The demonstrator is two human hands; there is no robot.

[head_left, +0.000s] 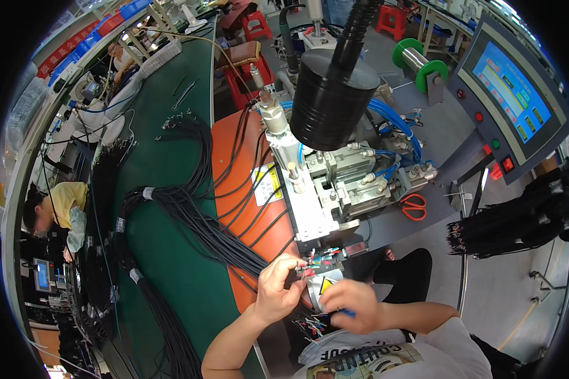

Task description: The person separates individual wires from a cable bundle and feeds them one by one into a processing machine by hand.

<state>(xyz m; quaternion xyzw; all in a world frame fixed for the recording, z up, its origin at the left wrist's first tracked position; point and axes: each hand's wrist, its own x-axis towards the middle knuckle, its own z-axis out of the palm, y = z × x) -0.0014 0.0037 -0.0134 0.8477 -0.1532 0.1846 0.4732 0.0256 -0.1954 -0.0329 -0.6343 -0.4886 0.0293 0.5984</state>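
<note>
My left hand (278, 287) is closed in a pinch at the front of the machine, its fingertips on thin coloured wires (309, 268) at a cable end. Just right of it, my right hand (355, 307) is smeared by motion with curled fingers. A small blue piece shows at its lower edge, and I cannot make out what it is. Between the hands is a silver part with a yellow warning label (325, 285). The metal wire-processing machine (313, 211) stands right beyond my hands, with more coloured wires at its front block. Loose wire ends (311, 327) lie below, near my lap.
Bundles of black cables (199, 215) lie across the green table (171, 265) and orange board (231, 142). A black extraction hood (332, 98) hangs overhead. To the right are red-handled scissors (413, 207), a control screen (511, 88), a spool (417, 62) and hanging cables (512, 221). Other people sit left.
</note>
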